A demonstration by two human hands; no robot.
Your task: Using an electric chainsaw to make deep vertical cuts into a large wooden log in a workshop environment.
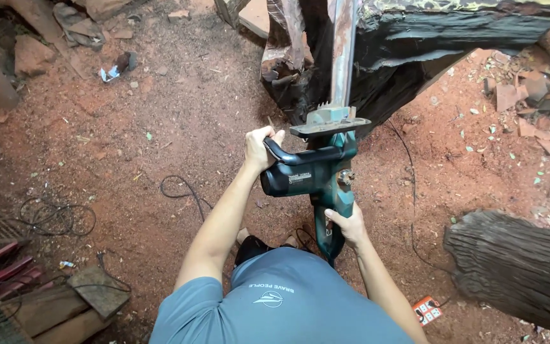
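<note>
The ground [160,127] was bare red earth, dusted with sawdust and scattered with pale wood chips, flat offcuts and a crumpled scrap of blue-and-white wrapper [108,74] at the upper left. A thin black cable [183,188] looped across the dirt, and more loose wire coiled at the left beside stacked planks [65,312].

The person stood over an electric chainsaw [316,175], its body dark teal plastic with a small pale label on the side and a black curved front handle. The left hand [259,148] was wrapped tightly around that front handle; the right hand [346,224] was clenched on the rear grip below the motor housing. The grey metal guide bar [343,51] pointed away from the person, rising into a large dark log [428,57], rough, blackened and fissured, with yellowish streaks on top. The saw's spiked bumper sat just beside the log's face.

A second log [517,267], grey-brown with deeply ridged bark, lay at the lower right. Near it on the earth rested a small orange and white socket block [428,311].
</note>
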